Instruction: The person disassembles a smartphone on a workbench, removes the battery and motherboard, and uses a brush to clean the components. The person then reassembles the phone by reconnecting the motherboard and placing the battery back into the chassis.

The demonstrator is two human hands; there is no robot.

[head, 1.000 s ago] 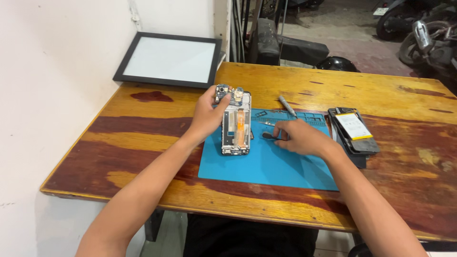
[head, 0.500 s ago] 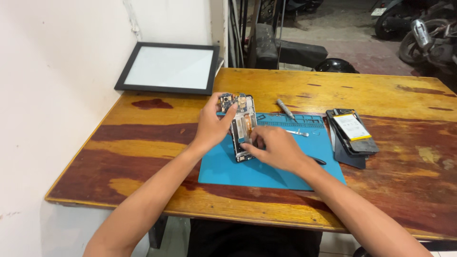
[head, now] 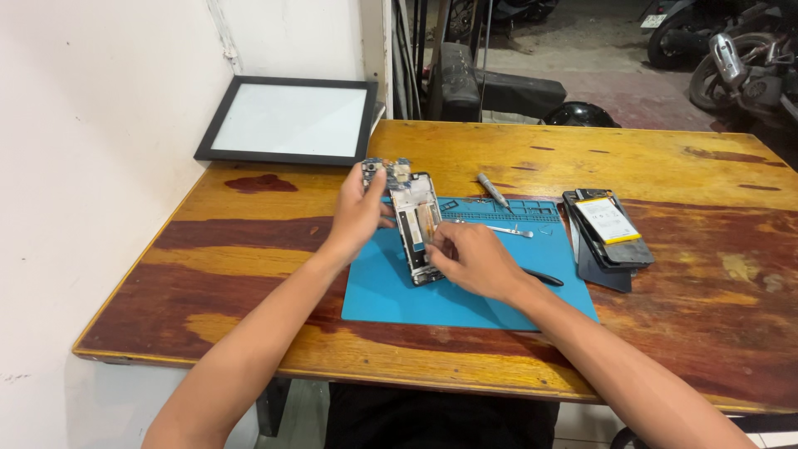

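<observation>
Bright even light, soft shadows, sharp focus, glossy tabletop glare

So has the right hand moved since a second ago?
Yes. The right hand has shifted left across the blue mat, away from the stacked phone parts, and now touches the opened phone that the left hand holds.

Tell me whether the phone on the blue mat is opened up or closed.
Opened up. The phone has no back cover: its circuit board and bare inner frame show. The left hand grips its edge; the right hand touches its inside.
</observation>
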